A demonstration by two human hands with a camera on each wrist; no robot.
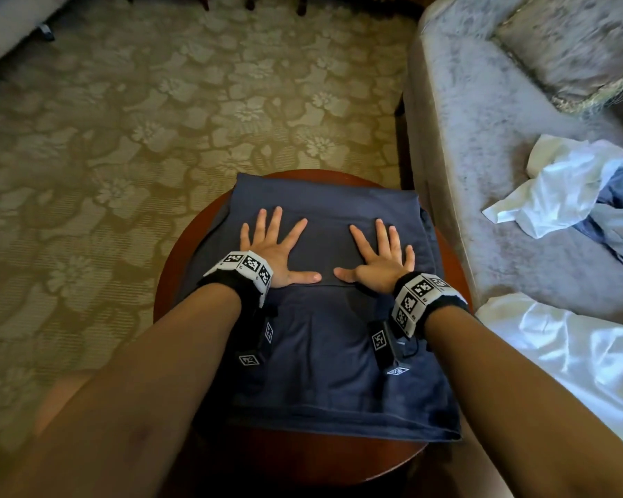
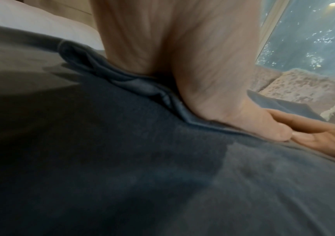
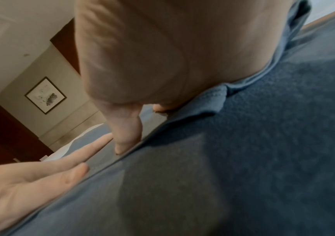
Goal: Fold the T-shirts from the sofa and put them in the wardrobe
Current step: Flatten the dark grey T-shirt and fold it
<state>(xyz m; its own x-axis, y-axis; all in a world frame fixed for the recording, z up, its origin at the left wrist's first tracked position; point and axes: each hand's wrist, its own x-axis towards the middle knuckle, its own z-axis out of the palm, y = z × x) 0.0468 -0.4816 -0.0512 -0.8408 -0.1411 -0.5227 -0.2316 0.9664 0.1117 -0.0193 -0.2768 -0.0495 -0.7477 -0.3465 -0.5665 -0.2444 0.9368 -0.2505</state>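
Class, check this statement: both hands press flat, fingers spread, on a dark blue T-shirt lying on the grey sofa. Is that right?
Not quite. The left hand and right hand do press flat on the dark blue T-shirt, but it lies on the round dark wooden table, not the grey sofa. The head view shows this.

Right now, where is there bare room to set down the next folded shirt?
The round table is nearly covered by the navy T-shirt under the left hand and right hand. Bare sofa seat lies between the table and the crumpled clothes.
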